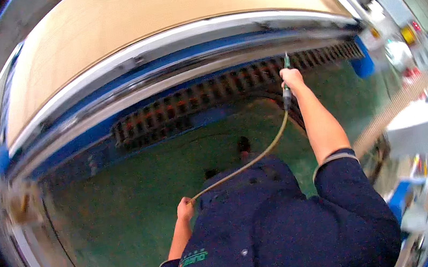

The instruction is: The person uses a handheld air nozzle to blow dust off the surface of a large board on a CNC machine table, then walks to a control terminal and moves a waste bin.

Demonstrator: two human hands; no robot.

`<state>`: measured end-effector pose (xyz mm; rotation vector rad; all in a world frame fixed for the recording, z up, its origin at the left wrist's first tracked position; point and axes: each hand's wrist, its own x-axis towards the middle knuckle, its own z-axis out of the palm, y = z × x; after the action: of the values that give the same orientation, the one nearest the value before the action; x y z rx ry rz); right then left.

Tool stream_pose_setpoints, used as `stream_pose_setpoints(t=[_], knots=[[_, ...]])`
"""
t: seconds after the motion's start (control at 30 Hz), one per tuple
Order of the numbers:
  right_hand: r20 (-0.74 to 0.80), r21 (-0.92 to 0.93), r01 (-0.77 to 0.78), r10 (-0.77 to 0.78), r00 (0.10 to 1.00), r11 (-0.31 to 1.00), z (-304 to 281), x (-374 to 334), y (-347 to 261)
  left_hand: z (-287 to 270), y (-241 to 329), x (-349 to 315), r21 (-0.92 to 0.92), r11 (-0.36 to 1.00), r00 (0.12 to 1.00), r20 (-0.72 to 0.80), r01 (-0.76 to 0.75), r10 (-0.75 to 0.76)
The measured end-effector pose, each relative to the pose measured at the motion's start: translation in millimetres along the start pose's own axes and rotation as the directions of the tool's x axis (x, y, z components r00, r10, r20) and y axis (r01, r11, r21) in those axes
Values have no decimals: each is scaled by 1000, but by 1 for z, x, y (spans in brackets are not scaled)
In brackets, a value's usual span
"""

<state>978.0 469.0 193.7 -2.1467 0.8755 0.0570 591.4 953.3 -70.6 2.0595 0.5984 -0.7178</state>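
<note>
My right hand (291, 77) reaches out ahead and is closed round a slim green-and-grey air tool (287, 95). Its thin tip points away from me, toward the front edge of a large machine. From the tool's near end a yellowish hose (268, 149) curves down and left across my waist. Low at my left side, my left hand (185, 209) grips that hose. In front of my right hand runs a black ribbed cable chain (208, 92) along the machine's side; whether the tip touches anything there, I cannot tell.
A wide machine bed with a tan top (165, 10) and a metal rail (168, 35) spans the far side. At the right lie a ribbed hose (392, 110) and a white surface with clutter. A dark cable (62, 245) lies on the green floor (112, 222) at left.
</note>
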Motion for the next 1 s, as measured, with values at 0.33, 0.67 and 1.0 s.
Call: stream_pose_setpoints(t=[0.33,0.67,1.0], knots=[[205,-514,163,-64,977,842,-39,-15,54,7,49,48,177,971,976,173,-162,132],[417,-429,207,-10,909,879,-87,24,94,58,141,45,340,933,992,77,-119,99],[-456,374,-135,308,835,918,-439,219,237,164,257,60,291,883,930,123,-368,347]])
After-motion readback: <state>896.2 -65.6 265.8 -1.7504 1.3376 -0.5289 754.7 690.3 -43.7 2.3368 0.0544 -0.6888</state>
